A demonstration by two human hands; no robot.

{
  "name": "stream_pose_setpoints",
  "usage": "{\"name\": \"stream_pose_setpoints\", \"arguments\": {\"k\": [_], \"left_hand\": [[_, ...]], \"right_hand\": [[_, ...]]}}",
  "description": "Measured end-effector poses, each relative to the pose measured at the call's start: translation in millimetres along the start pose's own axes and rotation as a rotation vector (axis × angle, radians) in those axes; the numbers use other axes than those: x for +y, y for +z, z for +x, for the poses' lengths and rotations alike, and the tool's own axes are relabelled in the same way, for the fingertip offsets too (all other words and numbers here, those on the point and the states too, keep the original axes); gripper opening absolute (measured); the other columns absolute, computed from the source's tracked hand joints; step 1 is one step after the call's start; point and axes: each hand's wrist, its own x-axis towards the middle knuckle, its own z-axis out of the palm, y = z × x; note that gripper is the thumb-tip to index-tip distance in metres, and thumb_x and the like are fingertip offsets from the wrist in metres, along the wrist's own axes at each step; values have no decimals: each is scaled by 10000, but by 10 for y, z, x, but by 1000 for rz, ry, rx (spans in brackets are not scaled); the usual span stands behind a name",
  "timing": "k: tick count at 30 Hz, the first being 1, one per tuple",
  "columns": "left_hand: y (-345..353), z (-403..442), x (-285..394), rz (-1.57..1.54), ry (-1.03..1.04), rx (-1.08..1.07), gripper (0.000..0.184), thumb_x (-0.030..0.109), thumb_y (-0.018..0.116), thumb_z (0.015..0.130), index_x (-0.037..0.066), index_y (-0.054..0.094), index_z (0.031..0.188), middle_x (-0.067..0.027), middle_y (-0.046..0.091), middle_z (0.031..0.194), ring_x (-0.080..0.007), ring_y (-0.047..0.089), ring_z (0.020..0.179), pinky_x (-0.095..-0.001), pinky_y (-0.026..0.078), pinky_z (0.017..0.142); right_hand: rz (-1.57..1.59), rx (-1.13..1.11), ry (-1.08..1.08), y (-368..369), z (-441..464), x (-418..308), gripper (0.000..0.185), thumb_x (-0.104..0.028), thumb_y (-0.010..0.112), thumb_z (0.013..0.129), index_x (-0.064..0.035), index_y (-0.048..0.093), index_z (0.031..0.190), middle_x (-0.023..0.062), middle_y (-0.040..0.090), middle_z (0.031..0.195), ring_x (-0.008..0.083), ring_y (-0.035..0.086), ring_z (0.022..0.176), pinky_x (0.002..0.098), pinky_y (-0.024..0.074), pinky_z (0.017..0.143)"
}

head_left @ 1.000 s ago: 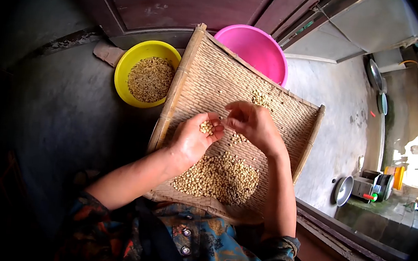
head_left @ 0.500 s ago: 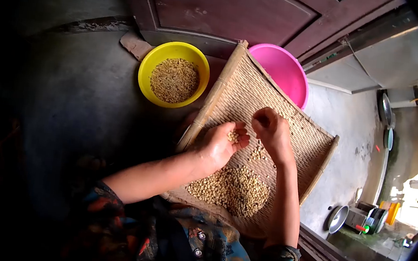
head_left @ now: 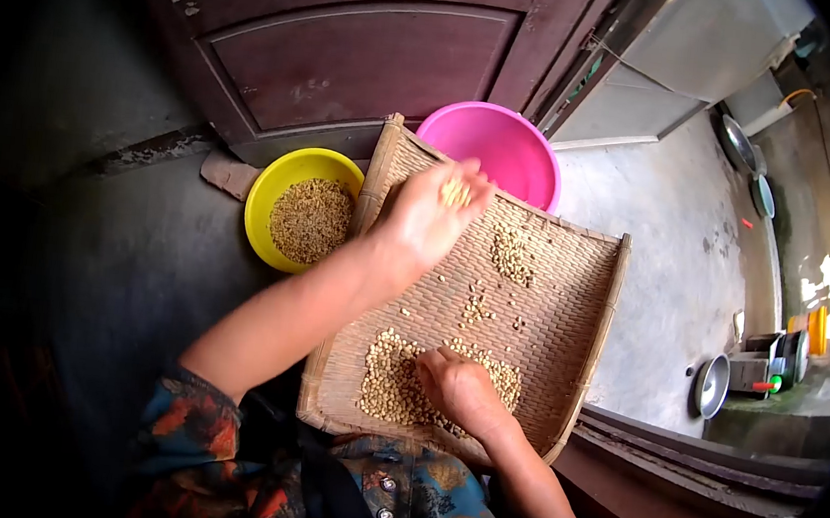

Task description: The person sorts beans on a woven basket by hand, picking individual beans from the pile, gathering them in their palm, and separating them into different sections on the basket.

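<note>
A woven tray [head_left: 561, 303] rests at my lap, with a large pile of pale beans [head_left: 388, 381] at its near side. Smaller groups of beans [head_left: 512, 255] lie toward its far right. My left hand [head_left: 440, 211] is raised over the far edge of the tray, near the pink basin [head_left: 515, 154], its palm cupped around some pale beans [head_left: 455, 193]; it is slightly blurred. My right hand [head_left: 457, 388] is down on the large pile, fingers pressed together. Whatever its fingertips hold is hidden.
A yellow basin [head_left: 260, 209] holding small grains stands left of the tray, beside a brick [head_left: 228, 174]. Behind is a dark red door [head_left: 354, 63]. A metal bowl [head_left: 712, 385] and a machine [head_left: 752, 371] are at the right.
My left hand has moved away from my body to the tray's far edge, still with beans in it. My right hand has come down onto the large pile. The camera view has shifted.
</note>
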Motion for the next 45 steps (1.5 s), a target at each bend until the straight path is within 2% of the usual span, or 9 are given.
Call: {"name": "stream_pose_setpoints", "arguments": {"k": [4, 8, 11, 16, 22, 35, 38, 41, 45], "left_hand": [[524, 707, 130, 589, 84, -52, 853, 427, 505, 979, -58, 38, 1502, -268, 340, 1466, -341, 296, 1396, -502, 84, 1201], [276, 547, 44, 1359, 581, -157, 601, 227, 662, 912, -10, 412, 1405, -165, 502, 1365, -240, 516, 1232, -362, 414, 1047], [70, 137, -59, 1569, 343, -364, 159, 32, 647, 871, -20, 669, 1020, -44, 677, 891, -85, 636, 829, -244, 522, 753], [-336, -189, -395, 2060, 23, -571, 97, 4, 635, 826, -12, 655, 920, -96, 675, 807, -203, 661, 767, -336, 531, 723], [-764, -309, -665, 2085, 288, -694, 292, 7, 695, 775, 7, 609, 1054, -161, 621, 983, -282, 650, 863, -363, 523, 756], [-766, -245, -796, 2052, 113, -510, 233, 29, 736, 807, -3, 630, 1013, -84, 571, 917, -163, 577, 764, -310, 504, 717], [-699, -256, -796, 2052, 63, -494, 224, 53, 723, 799, -11, 619, 987, -171, 597, 976, -321, 641, 884, -407, 518, 785], [-742, -242, -807, 2089, 164, -574, 237, 27, 736, 805, -6, 631, 1015, -97, 579, 917, -172, 591, 738, -312, 511, 701], [-693, -273, -805, 2159, 197, -632, 237, 27, 735, 801, -6, 628, 1009, -112, 584, 927, -189, 602, 720, -319, 514, 686]], "right_hand": [[-99, 19, -49, -202, -11, -89, 82, -99, 589, 877, -21, 570, 857, 153, 603, 766, 338, 634, 689, 415, 541, 636], [-154, -103, -76, -278, -245, -194, 52, -55, 569, 778, -30, 541, 813, 131, 582, 752, 289, 645, 705, 394, 542, 651], [-181, -131, -64, -198, -380, -223, 91, -58, 575, 764, -30, 552, 848, 112, 584, 769, 275, 643, 755, 361, 540, 691], [-209, -84, -39, -113, -478, -206, 118, -83, 582, 767, -30, 561, 871, 106, 589, 795, 256, 637, 788, 343, 538, 709], [-202, -42, -34, -90, -576, -254, 117, -93, 570, 775, -31, 562, 874, 97, 589, 805, 245, 629, 781, 329, 534, 713], [-147, 93, -15, -65, -601, -186, 117, -71, 558, 757, -30, 570, 866, 90, 575, 781, 223, 609, 744, 317, 530, 680], [-166, 105, -22, -46, -600, -179, 116, -77, 562, 750, -36, 575, 858, 81, 576, 776, 214, 609, 740, 310, 530, 673], [-219, 95, -28, -37, -600, -182, 116, -84, 567, 743, -42, 580, 850, 72, 578, 772, 204, 611, 743, 302, 528, 670], [-293, 62, -32, -12, -593, -192, 117, -90, 569, 737, -43, 586, 843, 64, 581, 765, 197, 613, 749, 295, 524, 667]]}}
